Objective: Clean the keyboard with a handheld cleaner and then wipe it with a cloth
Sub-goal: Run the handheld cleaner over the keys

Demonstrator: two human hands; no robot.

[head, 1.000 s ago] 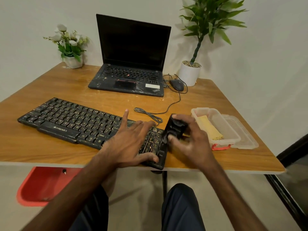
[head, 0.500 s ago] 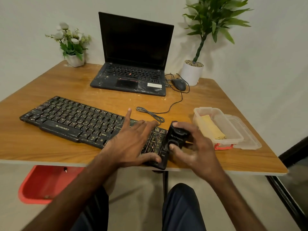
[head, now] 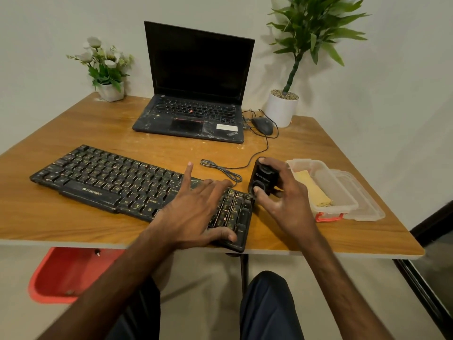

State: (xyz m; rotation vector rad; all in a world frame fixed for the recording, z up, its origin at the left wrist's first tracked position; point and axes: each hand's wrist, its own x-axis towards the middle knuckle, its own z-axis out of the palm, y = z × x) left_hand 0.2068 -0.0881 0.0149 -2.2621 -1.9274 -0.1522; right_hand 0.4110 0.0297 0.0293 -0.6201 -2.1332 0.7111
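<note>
Cleaner (head: 264, 176) moved rearward beside keyboard (head: 110, 180) | right hand (head: 286, 207) grip clamped on it | left hand (head: 193, 214) spread flat

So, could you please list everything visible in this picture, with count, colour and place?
keyboard: one, black, near side of the table
handheld cleaner: one, black, at the keyboard's right end
cloth: one, yellow, inside the container
container: one, clear with a red clasp, right of the cleaner
lid: one, clear, at the container's right
laptop: one, black, open, far middle
mouse: one, dark, right of the laptop
cable: one, black, behind the keyboard
flower pot: one, white, far left corner
potted plant: one, green in white, far right
table: one, brown wood
plastic object: one, red, under the table
left hand: one, spread on the keyboard
right hand: one, grip round the cleaner
</note>
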